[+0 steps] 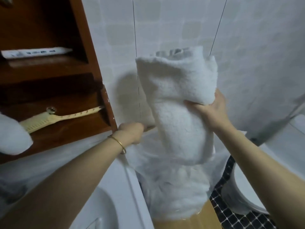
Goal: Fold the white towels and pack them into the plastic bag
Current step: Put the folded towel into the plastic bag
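- One white towel hangs bunched at centre frame.
- Right hand: fingers curled into its fold.
- Left hand: fingers closed on its lower edge.

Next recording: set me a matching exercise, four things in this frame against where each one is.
Things: 1 rolled white towel; 2 cream comb; 3 gold bangle; 4 white tube.
Places: A wooden cabinet, shelf above the bottom one; B left wrist; C gripped by left hand and right hand; D cabinet's bottom shelf.
Pairs: 1-C, 2-D, 3-B, 4-A.
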Demonstrator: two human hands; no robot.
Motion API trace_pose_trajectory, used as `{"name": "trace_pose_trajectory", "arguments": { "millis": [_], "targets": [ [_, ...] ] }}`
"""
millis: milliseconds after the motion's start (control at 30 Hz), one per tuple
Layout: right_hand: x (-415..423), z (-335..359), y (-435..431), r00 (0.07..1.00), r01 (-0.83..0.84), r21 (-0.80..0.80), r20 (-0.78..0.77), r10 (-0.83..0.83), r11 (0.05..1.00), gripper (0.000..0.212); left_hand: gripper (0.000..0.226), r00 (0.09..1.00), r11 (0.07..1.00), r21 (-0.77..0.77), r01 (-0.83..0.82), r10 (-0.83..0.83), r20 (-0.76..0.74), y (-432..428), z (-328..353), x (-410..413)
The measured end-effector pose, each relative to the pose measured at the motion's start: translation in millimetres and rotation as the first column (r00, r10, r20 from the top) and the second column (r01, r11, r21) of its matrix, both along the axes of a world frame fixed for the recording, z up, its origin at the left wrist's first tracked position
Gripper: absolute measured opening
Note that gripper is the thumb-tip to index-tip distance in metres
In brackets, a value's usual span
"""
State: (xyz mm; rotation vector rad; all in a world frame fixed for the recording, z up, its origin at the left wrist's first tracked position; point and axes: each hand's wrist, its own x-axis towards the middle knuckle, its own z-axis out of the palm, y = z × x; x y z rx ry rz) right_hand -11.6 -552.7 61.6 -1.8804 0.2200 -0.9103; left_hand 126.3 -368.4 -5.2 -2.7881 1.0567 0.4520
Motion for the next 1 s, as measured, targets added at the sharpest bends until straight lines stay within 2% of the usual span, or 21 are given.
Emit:
{"name": "trace_pose_trajectory", "arguments": {
  "millis": [67,167,233,300,400,433,500,567,633,700,767,800,867,900,933,967,1000],
  "targets": [
    [2,7,-3,0.998,0.006,0.008,0.063,-0.007,1.000,0.046,0.044,0.999,0.979,-0.195,0.054,-0.053,0.006,1,-5,6],
    [11,17,-7,0.995,-0.013,0.051,0.103,0.008,0.999,0.047,0.024,0.987,0.937,-0.313,0.158,-0.151,0.044,-2,-1,8],
    [15,13,-9,0.998,-0.034,0.048,0.044,0.032,0.998,0.048,0.022,0.990,0.946,-0.296,0.133,-0.142,-0.008,-6,1,10],
    [17,1,-13,0.995,-0.076,0.014,-0.065,0.077,0.997,0.049,0.026,0.986,0.973,-0.218,0.073,-0.103,-0.132,-7,3,9],
    [15,-22,-24,0.942,-0.247,-0.029,-0.242,0.233,0.969,0.045,0.045,0.985,0.997,-0.078,-0.007,-0.007,-0.173,-4,4,7],
    [15,-27,-30,0.896,-0.320,-0.041,-0.337,0.288,0.947,0.044,0.041,0.986,0.998,-0.056,-0.029,0.019,-0.165,-2,5,6],
    [16,-31,-44,0.748,-0.450,-0.051,-0.567,0.345,0.892,0.041,0.033,0.979,0.994,-0.062,-0.091,0.078,-0.188,1,4,5],
    [20,-36,-61,0.556,-0.558,-0.072,-0.772,0.308,0.827,0.042,0.038,0.962,0.975,-0.176,-0.135,0.086,-0.259,2,3,8],
    [27,-44,-69,0.304,-0.649,0.020,-0.910,0.283,0.760,0.045,0.059,0.961,0.969,-0.214,-0.126,0.066,-0.269,-2,5,9],
    [43,-67,-65,0.078,-0.728,0.069,-0.980,0.183,0.682,0.044,0.070,0.955,0.971,-0.213,-0.107,0.041,-0.295,-10,7,6],
    [64,-93,-52,-0.085,-0.804,0.090,-0.996,0.037,0.588,0.039,0.071,0.945,0.971,-0.227,-0.079,0.000,-0.326,-21,10,-1],
    [75,-105,-46,-0.165,-0.814,0.129,-0.986,-0.013,0.566,0.036,0.071,0.943,0.969,-0.237,-0.074,-0.010,-0.334,-25,12,-3],
    [100,-128,-38,-0.328,-0.767,0.220,-0.942,-0.074,0.603,0.028,0.070,0.942,0.963,-0.257,-0.081,-0.010,-0.336,-27,10,-5],
    [110,-141,-34,-0.382,-0.744,0.236,-0.918,-0.108,0.625,0.020,0.071,0.941,0.962,-0.259,-0.081,-0.012,-0.338,-26,7,-5],
    [119,-152,-28,-0.397,-0.755,0.229,-0.905,-0.150,0.615,0.014,0.072,0.940,0.963,-0.260,-0.077,-0.016,-0.340,-25,4,-5],
    [127,-164,-21,-0.373,-0.781,0.193,-0.907,-0.196,0.595,0.014,0.072,0.940,0.961,-0.263,-0.080,-0.015,-0.341,-22,1,-5],
    [132,-176,-16,-0.306,-0.811,0.131,-0.926,-0.222,0.570,0.016,0.073,0.940,0.959,-0.269,-0.090,-0.007,-0.340,-20,-1,-5]
  ]
}}
